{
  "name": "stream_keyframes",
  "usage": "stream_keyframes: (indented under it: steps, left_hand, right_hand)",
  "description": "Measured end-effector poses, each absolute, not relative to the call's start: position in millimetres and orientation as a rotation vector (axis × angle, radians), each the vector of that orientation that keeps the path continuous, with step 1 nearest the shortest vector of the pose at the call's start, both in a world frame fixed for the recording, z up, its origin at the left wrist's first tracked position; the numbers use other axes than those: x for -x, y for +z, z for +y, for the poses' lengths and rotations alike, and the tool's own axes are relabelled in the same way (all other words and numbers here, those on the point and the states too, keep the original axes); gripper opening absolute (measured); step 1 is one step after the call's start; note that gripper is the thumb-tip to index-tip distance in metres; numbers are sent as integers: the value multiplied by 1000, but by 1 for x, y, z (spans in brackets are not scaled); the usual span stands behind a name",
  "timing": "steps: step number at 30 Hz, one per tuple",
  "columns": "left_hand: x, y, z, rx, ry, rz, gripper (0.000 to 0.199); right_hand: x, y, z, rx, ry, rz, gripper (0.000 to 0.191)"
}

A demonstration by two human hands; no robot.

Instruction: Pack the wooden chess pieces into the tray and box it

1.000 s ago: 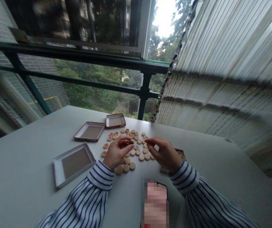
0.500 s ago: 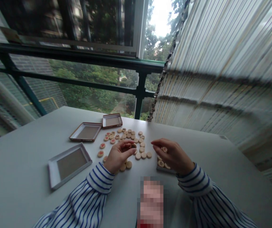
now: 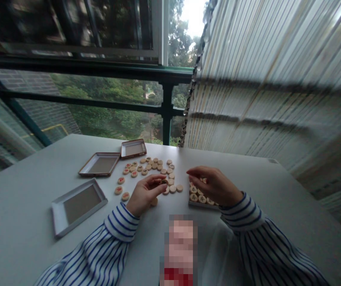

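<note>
Between the fingertips and thumb of my left hand (image 3: pixel 143 194) is a dark-marked Chinese chess piece (image 3: pixel 164 182), held above the loose pieces. My right hand (image 3: pixel 219 186) hovers over a shallow grey box (image 3: pixel 203 205), its thumb apart from its fingers and nothing visible between them. Round wooden pieces with black characters (image 3: pixel 201 199) lie in rows inside that box; my hand covers part of them. Several blank-faced pieces (image 3: pixel 173 188) lie on the table just beyond my left hand. Left of it are pieces with red characters (image 3: pixel 118 190).
An open white tray (image 3: pixel 57 218) lies at the left of the white table (image 3: pixel 21 194). Two brown-edged box lids or trays, a nearer one (image 3: pixel 98 174) and a smaller one (image 3: pixel 134 155), lie farther back. A clear plastic sheet (image 3: pixel 214 246) rests near the front.
The view has shifted a little to the right, so the table things appear farther left. My right hand sits slightly higher over the box, showing more pieces. My left hand still holds its piece.
</note>
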State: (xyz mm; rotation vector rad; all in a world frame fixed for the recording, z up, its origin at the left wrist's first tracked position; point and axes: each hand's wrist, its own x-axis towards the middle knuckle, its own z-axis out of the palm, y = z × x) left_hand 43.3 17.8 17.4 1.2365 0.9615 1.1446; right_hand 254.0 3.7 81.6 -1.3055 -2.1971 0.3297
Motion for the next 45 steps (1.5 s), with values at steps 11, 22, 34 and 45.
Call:
stream_keyframes:
  steps: [11, 22, 34, 45]
  left_hand:
    - [-63, 25, 10, -1273, 1095, 984, 30]
    - [-90, 38, 12, -1344, 1075, 910, 29]
    - [-111, 18, 17, -1174, 1182, 900, 29]
    - [-108, 0, 17, -1002, 1215, 879, 30]
  right_hand:
    - [-263, 87, -1, 1277, 265, -2202, 21]
    - [-271, 85, 4, 1257, 232, -2154, 21]
    - [-276, 74, 13, 1299, 228, -2125, 20]
    - [-268, 64, 14, 1320, 315, -2199, 17]
